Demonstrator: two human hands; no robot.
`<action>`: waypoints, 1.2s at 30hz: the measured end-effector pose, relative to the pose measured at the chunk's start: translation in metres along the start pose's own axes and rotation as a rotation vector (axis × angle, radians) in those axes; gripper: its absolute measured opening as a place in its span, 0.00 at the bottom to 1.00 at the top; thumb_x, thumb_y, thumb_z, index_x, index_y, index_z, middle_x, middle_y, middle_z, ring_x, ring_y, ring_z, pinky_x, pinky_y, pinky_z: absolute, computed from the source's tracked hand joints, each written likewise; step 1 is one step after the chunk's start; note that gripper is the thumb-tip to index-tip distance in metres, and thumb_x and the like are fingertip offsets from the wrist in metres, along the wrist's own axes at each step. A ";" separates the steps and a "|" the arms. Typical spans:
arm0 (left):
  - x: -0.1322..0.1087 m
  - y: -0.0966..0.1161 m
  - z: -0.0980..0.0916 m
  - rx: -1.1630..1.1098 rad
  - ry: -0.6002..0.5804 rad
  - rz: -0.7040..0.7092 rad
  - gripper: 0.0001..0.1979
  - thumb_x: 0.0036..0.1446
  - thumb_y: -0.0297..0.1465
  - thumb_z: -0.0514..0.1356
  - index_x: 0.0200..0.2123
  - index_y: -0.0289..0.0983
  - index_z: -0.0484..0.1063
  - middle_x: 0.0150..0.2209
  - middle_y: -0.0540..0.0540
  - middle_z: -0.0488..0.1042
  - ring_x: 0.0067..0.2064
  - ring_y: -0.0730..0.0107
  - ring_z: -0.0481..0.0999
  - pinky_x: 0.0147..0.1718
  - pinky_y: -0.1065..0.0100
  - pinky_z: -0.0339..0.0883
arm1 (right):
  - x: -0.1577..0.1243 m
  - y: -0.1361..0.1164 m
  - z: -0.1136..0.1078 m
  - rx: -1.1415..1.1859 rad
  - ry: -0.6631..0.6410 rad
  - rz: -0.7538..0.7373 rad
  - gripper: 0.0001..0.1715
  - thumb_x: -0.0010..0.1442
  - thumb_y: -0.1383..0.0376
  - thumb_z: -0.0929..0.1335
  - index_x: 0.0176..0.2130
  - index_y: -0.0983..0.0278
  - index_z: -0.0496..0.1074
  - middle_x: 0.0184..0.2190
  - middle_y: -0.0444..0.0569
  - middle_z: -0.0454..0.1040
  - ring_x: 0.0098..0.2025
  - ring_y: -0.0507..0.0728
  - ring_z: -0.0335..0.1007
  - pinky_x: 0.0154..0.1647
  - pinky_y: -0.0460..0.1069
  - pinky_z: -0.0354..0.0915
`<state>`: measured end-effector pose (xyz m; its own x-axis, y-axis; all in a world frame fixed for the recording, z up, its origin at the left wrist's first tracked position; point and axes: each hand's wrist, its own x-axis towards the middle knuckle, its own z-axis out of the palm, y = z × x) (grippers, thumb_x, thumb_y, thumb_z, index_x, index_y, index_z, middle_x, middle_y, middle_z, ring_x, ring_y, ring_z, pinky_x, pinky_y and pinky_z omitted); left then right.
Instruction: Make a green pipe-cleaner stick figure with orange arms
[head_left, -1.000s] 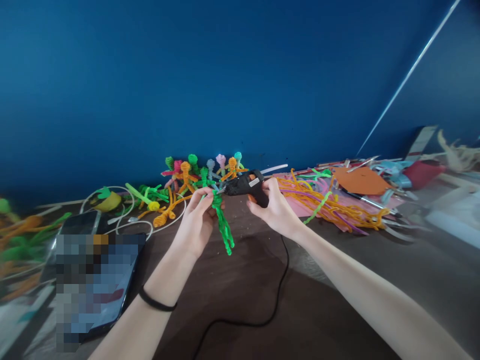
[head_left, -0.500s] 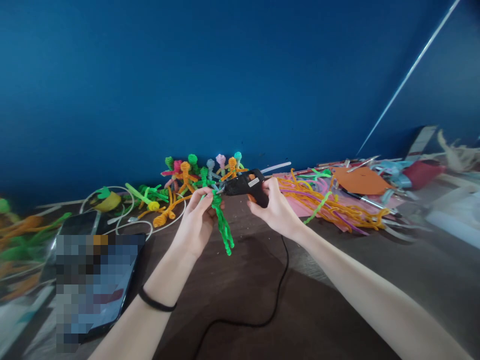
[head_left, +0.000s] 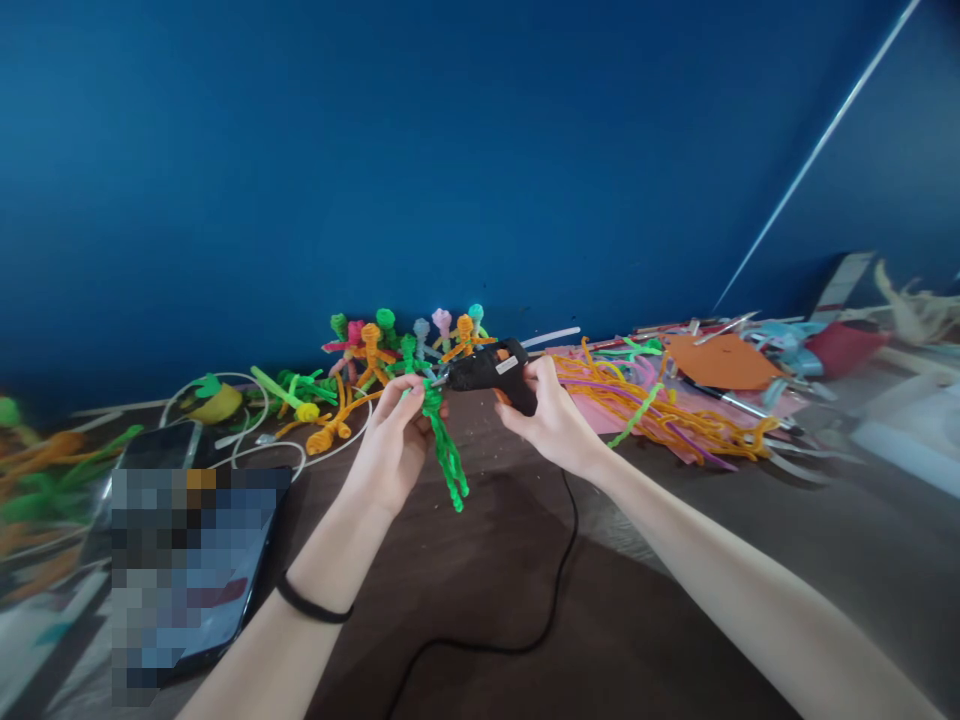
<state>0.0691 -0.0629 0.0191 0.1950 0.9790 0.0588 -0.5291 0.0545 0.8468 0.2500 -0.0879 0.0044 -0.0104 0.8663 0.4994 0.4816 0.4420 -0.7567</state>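
My left hand point(head_left: 394, 435) pinches a green pipe-cleaner figure point(head_left: 448, 455) near its upper end, and the figure's two twisted legs hang down over the table. In my right hand point(head_left: 553, 415) is a black hot glue gun point(head_left: 487, 368), gripped by its handle. The gun's metal nozzle meets the top of the green figure; whether it touches or just hovers I cannot tell. A whitish glue stick point(head_left: 553, 337) pokes out of the gun's back. The gun's black cord point(head_left: 555, 590) runs down across the table.
Several pipe-cleaner figures point(head_left: 371, 350) stand against the blue wall point(head_left: 480, 150). Yellow and green pieces point(head_left: 304, 410) and a white cable point(head_left: 266, 400) lie left. A tablet-like device point(head_left: 262, 540) is nearer. Orange pipe cleaners point(head_left: 675, 420) and an orange sheet point(head_left: 724, 362) lie right.
Hardly anything differs. Both hands, the green figure and the glue gun keep the same places; the glue stick's rear end sits very slightly lower.
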 end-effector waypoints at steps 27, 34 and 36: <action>0.000 0.001 0.001 -0.021 0.014 -0.007 0.08 0.43 0.29 0.63 0.28 0.39 0.66 0.23 0.54 0.68 0.24 0.76 0.71 0.24 0.74 0.63 | -0.001 -0.002 -0.002 0.039 -0.050 0.045 0.17 0.52 0.62 0.64 0.35 0.61 0.49 0.36 0.49 0.65 0.31 0.53 0.65 0.27 0.49 0.64; 0.001 0.001 -0.001 -0.013 -0.007 0.013 0.08 0.44 0.30 0.63 0.29 0.40 0.66 0.22 0.54 0.68 0.25 0.75 0.71 0.24 0.74 0.63 | -0.001 0.001 -0.003 0.017 -0.057 0.064 0.17 0.53 0.61 0.64 0.35 0.60 0.48 0.35 0.48 0.64 0.26 0.50 0.61 0.25 0.48 0.63; 0.001 0.001 -0.002 -0.019 -0.011 0.014 0.08 0.44 0.30 0.63 0.28 0.40 0.66 0.22 0.54 0.69 0.25 0.75 0.71 0.24 0.74 0.63 | -0.001 0.001 -0.003 0.017 -0.058 0.064 0.17 0.53 0.61 0.64 0.35 0.60 0.49 0.35 0.47 0.64 0.25 0.49 0.61 0.25 0.48 0.63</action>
<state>0.0673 -0.0615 0.0192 0.1964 0.9775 0.0768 -0.5477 0.0444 0.8355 0.2528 -0.0888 0.0046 -0.0313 0.9049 0.4245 0.4680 0.3885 -0.7938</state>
